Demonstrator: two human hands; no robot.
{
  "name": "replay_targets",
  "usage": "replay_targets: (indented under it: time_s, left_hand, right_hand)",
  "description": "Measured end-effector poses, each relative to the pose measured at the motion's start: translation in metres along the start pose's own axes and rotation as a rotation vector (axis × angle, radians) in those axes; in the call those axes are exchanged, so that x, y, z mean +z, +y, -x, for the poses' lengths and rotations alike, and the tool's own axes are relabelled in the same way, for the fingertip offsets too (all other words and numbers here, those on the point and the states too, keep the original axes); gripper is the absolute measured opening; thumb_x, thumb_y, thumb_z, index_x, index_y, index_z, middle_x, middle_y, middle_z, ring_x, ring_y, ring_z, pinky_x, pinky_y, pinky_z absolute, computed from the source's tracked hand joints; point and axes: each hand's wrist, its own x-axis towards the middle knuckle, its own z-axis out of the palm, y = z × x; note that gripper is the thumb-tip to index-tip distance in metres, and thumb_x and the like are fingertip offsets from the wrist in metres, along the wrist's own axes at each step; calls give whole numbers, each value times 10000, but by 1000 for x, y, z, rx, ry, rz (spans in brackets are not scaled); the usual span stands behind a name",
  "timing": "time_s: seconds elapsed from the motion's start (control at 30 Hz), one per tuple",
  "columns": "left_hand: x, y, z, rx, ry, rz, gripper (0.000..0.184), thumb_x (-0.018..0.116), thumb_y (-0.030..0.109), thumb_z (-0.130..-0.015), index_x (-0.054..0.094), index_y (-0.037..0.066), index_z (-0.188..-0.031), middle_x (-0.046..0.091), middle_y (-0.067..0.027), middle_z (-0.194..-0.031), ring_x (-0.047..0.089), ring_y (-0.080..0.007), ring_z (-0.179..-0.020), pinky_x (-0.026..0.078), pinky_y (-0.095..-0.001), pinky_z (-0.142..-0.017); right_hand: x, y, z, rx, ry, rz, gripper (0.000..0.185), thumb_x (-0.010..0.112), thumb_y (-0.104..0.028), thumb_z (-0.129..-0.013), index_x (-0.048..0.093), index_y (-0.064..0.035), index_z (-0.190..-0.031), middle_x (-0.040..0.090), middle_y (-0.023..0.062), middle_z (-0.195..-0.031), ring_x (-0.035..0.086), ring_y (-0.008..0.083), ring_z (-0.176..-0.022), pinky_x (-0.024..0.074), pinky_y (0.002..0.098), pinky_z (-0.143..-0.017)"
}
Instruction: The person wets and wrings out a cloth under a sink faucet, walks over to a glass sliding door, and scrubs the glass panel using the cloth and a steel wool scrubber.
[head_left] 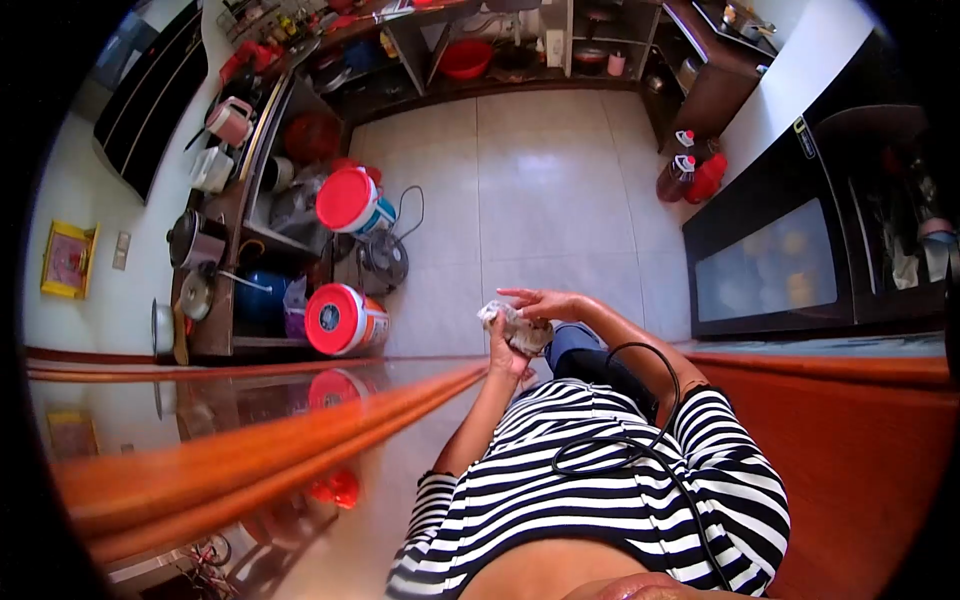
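Black-and-white striped fabric of our shirt (600, 480) fills the space nearest us, with a thin black cable (668, 455) looping across it. Beyond the shirt, our two bare hands meet at a crumpled off-white cloth (520, 331) with darker patches. We grip the cloth in our left hand (508, 358), its fingers closed around the near-left part and the thumb pressed along it. Our right hand (548, 304) reaches over from the right, at the cloth's far side; its forefinger stretches out to the left, and we cannot tell whether its other fingers pinch the cloth. Just below the fingers we see part of blue trousers (572, 342).

Well to the left of the fingers stand two round plastic buckets with red lids: a white-and-orange bucket (345, 320) and, farther ahead, a white-and-blue bucket (352, 202). Ahead of the fingers lies a pale tiled floor (560, 180). To their right is a black cabinet with a glass panel (765, 265), and ahead and right stand red-capped plastic bottles of dark liquid (675, 180).
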Motion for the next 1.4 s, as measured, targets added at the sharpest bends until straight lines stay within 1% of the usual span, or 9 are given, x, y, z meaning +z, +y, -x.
replay_targets:
  time_s: [0.2,0.33,0.53,0.73,1.03,1.2,1.33,1.37,1.4]
  left_hand:
    - [8,20,-55,176,170,165,532,665,388,-753,472,89,-1147,563,-111,-1088,569,-304,-997,468,-499,-902]
    - [-10,44,-120,375,322,242,355,658,378,-736,542,137,-970,606,-43,-901,596,-259,-844,505,-492,-783]
    - [-34,69,-177,418,653,339,347,623,436,-694,551,180,-916,589,-15,-862,574,-239,-787,477,-411,-640]
    - [-50,73,-200,428,923,355,410,624,498,-659,526,231,-954,571,2,-944,543,-259,-856,408,-513,-760]
    - [-100,112,-290,196,1175,139,527,459,563,-811,473,196,-1189,529,-149,-1028,516,-283,-866,414,-413,-821]
    - [-39,195,-411,275,1059,50,334,582,512,-726,394,237,-747,435,24,-651,432,-181,-544,332,-349,-461]
    - [-14,288,-525,397,566,73,216,581,337,-770,408,213,-733,463,17,-636,470,-134,-529,400,-288,-448]
    - [16,309,-560,423,722,114,190,577,334,-780,454,191,-790,507,4,-684,521,-161,-570,452,-300,-486]
    - [21,332,-590,453,636,59,188,569,311,-796,480,163,-870,532,-11,-737,551,-178,-613,488,-306,-526]
  right_hand:
    - [-81,-20,-28,109,27,110,613,602,-306,-848,367,-170,-1398,451,55,-1358,413,203,-1206,361,381,-964]
    - [-186,-37,-33,229,203,281,514,601,-374,-851,480,-160,-1303,568,30,-1169,516,170,-1008,436,334,-813]
    - [-327,-60,10,360,414,436,427,583,-349,-830,560,-122,-1191,592,27,-975,520,137,-822,463,310,-680]
    - [-423,-80,30,360,543,520,389,578,-305,-795,606,-79,-1111,604,48,-807,530,147,-665,463,298,-545]
    - [-533,-126,-14,369,568,384,427,564,-354,-835,572,-106,-1182,623,53,-962,585,159,-810,495,320,-654]
    - [-610,-179,-38,355,724,400,414,555,-346,-844,563,-111,-1185,616,45,-946,570,146,-776,493,324,-635]
    - [-673,-215,-36,447,881,346,378,563,-305,-843,574,-104,-1163,609,42,-893,565,139,-713,482,302,-564]
    - [-687,-227,-38,433,907,369,364,565,-293,-843,580,-97,-1150,611,41,-882,564,137,-702,478,296,-553]
    - [-697,-238,-41,421,932,386,350,567,-280,-843,587,-90,-1137,613,40,-871,564,135,-691,475,290,-542]
